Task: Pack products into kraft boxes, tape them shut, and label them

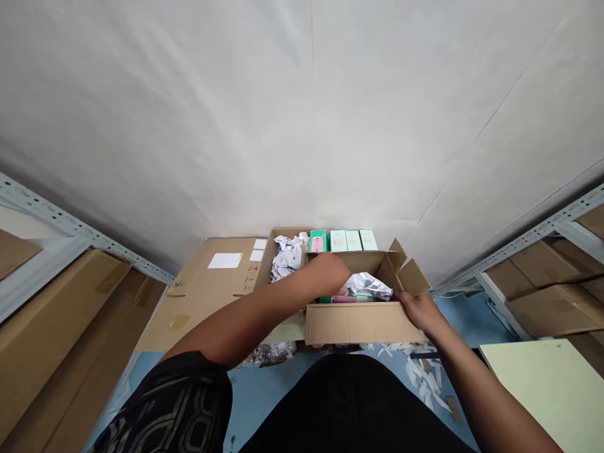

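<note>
An open cardboard box stands in front of me with its flaps up. My left hand reaches down inside it, beside crumpled white paper; the forearm and wrist hide most of its fingers. Under the paper, a pink and green item shows along the box's front wall. My right hand grips the box at its front right corner, thumb over the rim and fingers on the outside.
Behind the box stand several pale green cartons and a green and pink carton. To the left are a carton of crumpled paper and a large closed carton. Shelves with boxes flank both sides; paper strips litter the floor.
</note>
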Available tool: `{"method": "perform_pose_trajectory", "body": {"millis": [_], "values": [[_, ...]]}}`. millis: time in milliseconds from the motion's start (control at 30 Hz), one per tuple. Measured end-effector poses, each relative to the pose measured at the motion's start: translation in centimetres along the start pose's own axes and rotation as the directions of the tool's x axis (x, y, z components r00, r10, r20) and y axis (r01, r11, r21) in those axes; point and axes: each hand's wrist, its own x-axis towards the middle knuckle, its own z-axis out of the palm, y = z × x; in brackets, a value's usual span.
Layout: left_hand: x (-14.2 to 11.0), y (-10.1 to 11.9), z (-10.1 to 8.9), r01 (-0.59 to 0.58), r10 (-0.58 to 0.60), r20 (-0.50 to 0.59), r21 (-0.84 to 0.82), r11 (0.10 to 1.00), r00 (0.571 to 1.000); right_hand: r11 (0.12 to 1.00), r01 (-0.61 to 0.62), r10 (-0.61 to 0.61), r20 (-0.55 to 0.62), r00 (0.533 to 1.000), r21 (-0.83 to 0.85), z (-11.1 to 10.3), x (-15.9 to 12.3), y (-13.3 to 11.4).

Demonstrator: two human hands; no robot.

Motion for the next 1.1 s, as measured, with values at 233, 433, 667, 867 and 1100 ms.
{"method": "perform_pose_trajectory", "body": {"millis": [233, 433, 667, 867, 1100], "values": [[-9.0, -1.2, 0.2, -0.05, -0.066, -0.579, -0.183, 0.982, 0.813, 0.997, 0.02, -0.016, -0.054, 0.998, 0.08, 0.0, -0.7, 0.1], [-11.1, -3.1, 7.0, -0.051, -0.446, -0.484, -0.718, 0.694, 0.753, 0.995, -0.015, 0.025, -0.108, 0.994, 0.095, -0.5, -2.5, -0.9], [-9.1, -3.7, 7.2, 0.024, -0.419, -0.352, -0.741, 0.671, 0.837, 0.994, -0.027, 0.048, -0.2, 0.979, 0.109, -1.1, -5.9, -2.4], [-7.3, -1.6, 6.4, 0.043, -0.435, -0.38, -0.712, 0.701, 0.816, 0.977, -0.133, 0.167, -0.214, 0.962, 0.165, -3.3, -8.6, -1.7], [-2.3, 8.2, 6.7, -0.004, -0.291, -0.387, -0.608, 0.794, 0.875, 0.95, -0.163, 0.262, -0.395, 0.881, 0.266, -9.9, -13.1, 4.8]]}}
